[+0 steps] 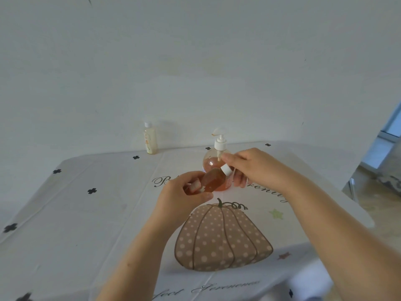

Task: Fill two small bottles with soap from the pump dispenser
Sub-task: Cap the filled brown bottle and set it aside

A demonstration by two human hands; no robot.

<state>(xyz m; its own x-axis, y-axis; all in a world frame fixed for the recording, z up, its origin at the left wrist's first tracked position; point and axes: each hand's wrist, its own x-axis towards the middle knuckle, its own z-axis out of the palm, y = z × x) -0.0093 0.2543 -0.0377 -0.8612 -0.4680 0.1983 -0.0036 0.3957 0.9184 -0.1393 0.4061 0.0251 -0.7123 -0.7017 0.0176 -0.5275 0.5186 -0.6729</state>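
Tablecloth (86, 213): white plastic, brown dotted pumpkin print, under a plain white wall (195, 61).
Head view, risk: the small clear bottle of orange soap (213, 181) lies tilted at frame centre; with its white cap (225, 170) loose, soap could leak.
Left hand (184, 192): grasps the bottle body.
Right hand (249, 168): pinches the cap.
Round clear pump dispenser (217, 157): just behind.
Yellowish capped bottle (150, 139): upper left of centre.

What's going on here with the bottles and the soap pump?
A person holds a small bottle of orange liquid, tilted, in the left hand, while the right hand grips its white cap. Whether the cap is going on or coming off cannot be told. The pump dispenser stands just behind on the table. A second small bottle, capped, stands by the wall.
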